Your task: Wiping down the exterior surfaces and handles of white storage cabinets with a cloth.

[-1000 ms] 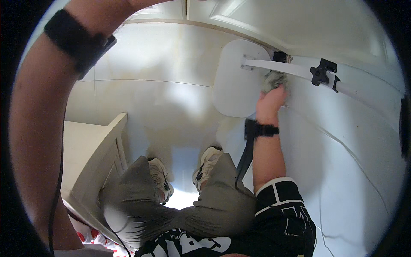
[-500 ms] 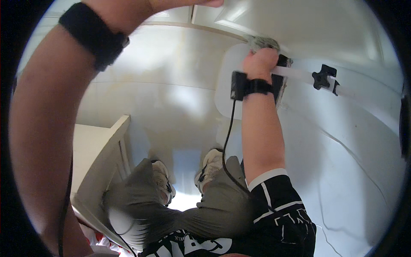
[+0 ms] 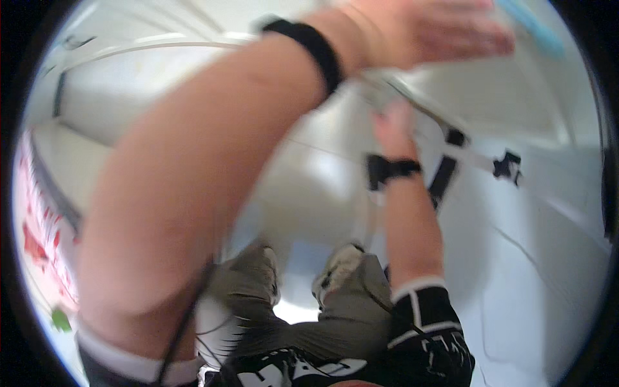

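Note:
My left hand [image 3: 438,32] is stretched across the top of the view, in front of a white panelled surface [image 3: 541,109]. Its fingers are extended and blurred by motion, and nothing shows in its grip. Close to its fingertips is a light blue, long, narrow thing [image 3: 534,27], cut off by the view's rim. Lower down, my right hand [image 3: 394,126] is closed on a greyish wad [image 3: 382,97] by the foot of the panel. Blur hides whether that wad is a rag or a scourer.
A white pole with a black clamp knob [image 3: 506,168] lies right of my right hand, beside a dark strip [image 3: 443,177]. A thin cable [image 3: 516,245] runs along the pale surface at right. Red-and-white fabric [image 3: 45,238] and a cream seat-like surface [image 3: 74,151] are at left.
My left arm has swung right across the view, its hand now above my right hand. The view has shifted, bringing in the light blue thing. My right hand still grips the greyish wad.

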{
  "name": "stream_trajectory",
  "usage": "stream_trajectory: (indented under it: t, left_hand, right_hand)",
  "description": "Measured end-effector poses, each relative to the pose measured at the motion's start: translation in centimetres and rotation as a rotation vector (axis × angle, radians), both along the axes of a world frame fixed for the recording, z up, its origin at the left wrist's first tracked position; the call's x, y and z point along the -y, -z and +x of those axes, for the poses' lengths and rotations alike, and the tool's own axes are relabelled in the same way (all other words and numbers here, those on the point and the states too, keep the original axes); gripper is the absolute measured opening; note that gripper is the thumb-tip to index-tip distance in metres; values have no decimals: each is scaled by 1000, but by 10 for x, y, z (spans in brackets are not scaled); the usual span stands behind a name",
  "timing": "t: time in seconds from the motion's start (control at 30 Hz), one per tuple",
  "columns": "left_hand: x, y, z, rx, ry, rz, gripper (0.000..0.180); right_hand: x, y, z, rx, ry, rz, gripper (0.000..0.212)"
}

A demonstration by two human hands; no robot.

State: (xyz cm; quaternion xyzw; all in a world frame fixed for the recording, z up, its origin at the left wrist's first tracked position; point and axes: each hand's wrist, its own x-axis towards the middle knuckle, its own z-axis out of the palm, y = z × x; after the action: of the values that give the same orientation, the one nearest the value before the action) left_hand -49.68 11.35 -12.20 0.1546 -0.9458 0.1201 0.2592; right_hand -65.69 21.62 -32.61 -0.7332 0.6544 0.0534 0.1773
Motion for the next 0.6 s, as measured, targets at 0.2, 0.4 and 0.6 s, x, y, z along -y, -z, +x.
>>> stream_trajectory:
  t: [0.2,0.4,0.6]
  left_hand:
    - [-27,-46,-18,160,-311,-547,46]
    - [-84,-100,-13,249,-276,102,25]
    - [-167,-212,53,314,-261,698,15]
  right_hand:
    - [-14,-85,-112,-88,371,-313,43]
    - [-9,-147,-18,1094,358,-301,38]
    - [-85,-205,26,1861,815,362,34]
